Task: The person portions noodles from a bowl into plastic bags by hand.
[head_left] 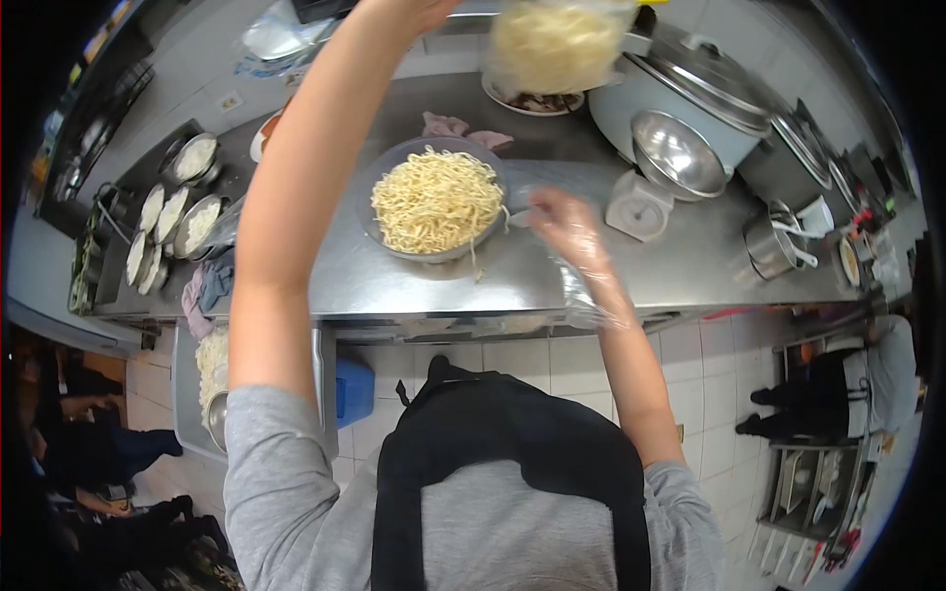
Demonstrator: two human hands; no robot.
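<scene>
My left arm stretches up past the bowl, and only part of my left hand point(426, 10) shows at the top edge; its fingers are out of view. My right hand point(567, 225) wears a loose clear plastic glove and is closed just right of the bowl. Whatever it may hold is too blurred to make out. A heap of yellow noodles point(438, 200) fills the round bowl point(370, 219), with a few strands hanging over its rim. At the top, a blurred clear bag of noodles point(557, 47) hangs over a plate of dark food point(537, 101).
Right of my hand stand a white kitchen scale point(639, 209) with a steel bowl point(678, 153), a large cooker point(616, 113) and a steel pot of utensils point(771, 246). Several bowls of white food point(197, 225) sit left. Below the counter is a grey bin point(187, 394). Other people stand at both sides.
</scene>
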